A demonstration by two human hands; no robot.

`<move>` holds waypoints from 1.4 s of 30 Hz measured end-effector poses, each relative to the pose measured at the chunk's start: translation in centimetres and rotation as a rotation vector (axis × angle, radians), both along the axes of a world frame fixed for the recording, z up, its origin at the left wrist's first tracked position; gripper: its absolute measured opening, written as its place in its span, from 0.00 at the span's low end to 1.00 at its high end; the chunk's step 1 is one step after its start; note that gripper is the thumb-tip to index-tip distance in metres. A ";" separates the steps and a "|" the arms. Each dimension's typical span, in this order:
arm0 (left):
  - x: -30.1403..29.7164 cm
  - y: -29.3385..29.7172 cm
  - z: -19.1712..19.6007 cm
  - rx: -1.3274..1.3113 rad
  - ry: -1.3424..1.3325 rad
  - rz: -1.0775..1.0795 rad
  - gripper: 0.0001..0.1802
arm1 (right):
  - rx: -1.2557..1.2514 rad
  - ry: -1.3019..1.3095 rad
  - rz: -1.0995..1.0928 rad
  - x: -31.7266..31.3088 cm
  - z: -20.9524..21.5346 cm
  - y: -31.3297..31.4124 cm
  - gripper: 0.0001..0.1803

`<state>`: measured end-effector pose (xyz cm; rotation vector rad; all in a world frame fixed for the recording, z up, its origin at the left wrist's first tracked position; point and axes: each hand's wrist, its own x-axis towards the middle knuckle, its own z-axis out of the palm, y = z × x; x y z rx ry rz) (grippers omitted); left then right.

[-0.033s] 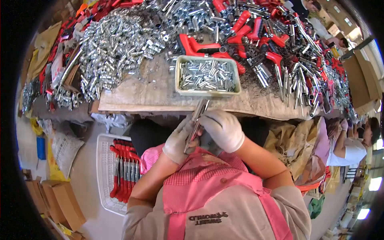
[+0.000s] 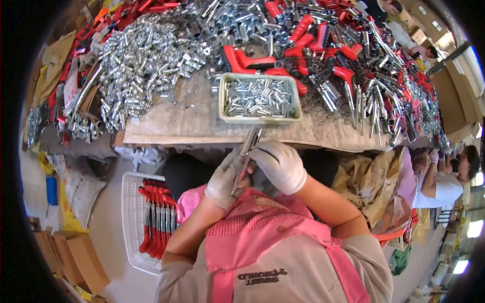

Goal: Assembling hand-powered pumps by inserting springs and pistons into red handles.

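Observation:
Both my hands wear white gloves and meet just in front of the table's near edge. Long, slim shiny metal parts (image 2: 246, 146) stand tilted in my left hand (image 2: 222, 183), whose fingers are wrapped round them. My right hand (image 2: 281, 166) is closed beside their upper half, fingers bent toward the metal; whether it pinches a small piece is hidden. Just beyond the hands, a pale plastic tray (image 2: 260, 120) holds many short silver pins (image 2: 258, 101). Red-and-black pistol-shaped handles (image 2: 233, 59) lie behind the tray.
Heaped silver fittings (image 2: 136, 65) cover the table's left; red handles, springs and metal rods (image 2: 376, 106) crowd its right. Cardboard (image 2: 177, 129) lines the near edge. On the floor at left, a white basket (image 2: 130, 227) holds red-handled tools (image 2: 157, 217). Another person (image 2: 439, 187) sits far right.

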<state>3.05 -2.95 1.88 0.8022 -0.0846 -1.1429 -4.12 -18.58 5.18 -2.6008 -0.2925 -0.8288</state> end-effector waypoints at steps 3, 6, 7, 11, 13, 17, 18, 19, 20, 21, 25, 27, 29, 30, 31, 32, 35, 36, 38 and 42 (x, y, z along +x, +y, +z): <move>-0.3 -0.2 0.1 0.158 -0.314 0.080 0.23 | 0.111 -0.011 -0.039 -0.1 -0.6 -0.1 0.16; -0.1 -0.1 0.6 0.127 -0.330 0.024 0.24 | 0.916 0.138 -0.109 -0.3 -1.1 0.4 0.20; -0.1 -0.3 0.4 0.090 -0.351 0.011 0.24 | 1.485 0.224 -0.140 0.0 -1.6 0.7 0.21; -0.8 -0.9 -0.3 0.142 -0.733 -0.157 0.35 | 1.245 0.349 -0.116 0.8 -2.9 -0.6 0.11; -1.9 -2.0 -0.8 -0.078 -0.474 -0.016 0.33 | 1.290 0.446 0.087 1.8 -2.7 -3.4 0.11; -1.0 -2.1 -1.6 -0.010 -0.239 0.053 0.21 | 1.007 -0.068 -0.346 0.9 2.7 -17.5 0.11; -0.8 -2.3 -1.2 0.067 -0.292 0.083 0.19 | 0.740 -0.342 -0.622 -0.3 2.8 -23.9 0.08; -0.5 -2.2 -1.0 0.125 -0.363 0.083 0.18 | 0.760 -0.563 -0.742 -1.7 3.1 -29.6 0.09; -0.2 -2.1 -0.9 0.125 -0.373 0.074 0.17 | 0.500 -0.585 -1.115 -4.3 3.5 -34.3 0.10; -0.2 -2.1 -1.0 0.100 -0.347 0.086 0.18 | 0.488 -0.529 -1.313 -7.3 3.4 -38.2 0.13; -0.4 -3.5 -0.9 0.165 -0.312 0.117 0.17 | 0.016 0.185 -1.653 -14.5 1.4 -43.9 0.23; -0.4 -4.0 -1.3 0.153 -0.276 0.010 0.18 | -0.216 0.464 -1.514 -15.0 0.6 -44.3 0.27; -0.6 -4.9 -1.0 0.136 -0.305 -0.076 0.17 | -0.002 0.518 -1.459 -14.9 0.8 -45.5 0.26; -0.7 -5.3 -0.8 0.135 -0.352 -0.125 0.17 | -0.138 0.516 -1.460 -14.9 0.7 -45.9 0.24; -0.8 -5.6 -0.4 0.166 -0.390 -0.173 0.18 | -0.173 0.451 -1.445 -15.1 0.5 -46.2 0.23; -0.9 -5.7 -0.4 0.167 -0.385 -0.176 0.18 | -0.174 0.457 -1.446 -15.5 0.4 -46.2 0.23; -1.0 -5.4 -0.1 0.178 -0.460 -0.195 0.20 | 0.098 0.268 -1.362 -14.7 1.3 -44.7 0.27; -0.9 -5.2 0.1 0.176 -0.459 -0.193 0.20 | 0.519 0.052 -1.107 -14.1 1.4 -43.1 0.25; -1.0 -4.5 0.3 0.125 -0.428 -0.149 0.15 | 1.292 -0.203 -0.588 -10.9 2.9 -36.3 0.22; -0.7 -4.4 1.0 0.209 -0.563 -0.185 0.13 | 1.414 0.013 -0.234 -8.0 4.4 -26.1 0.20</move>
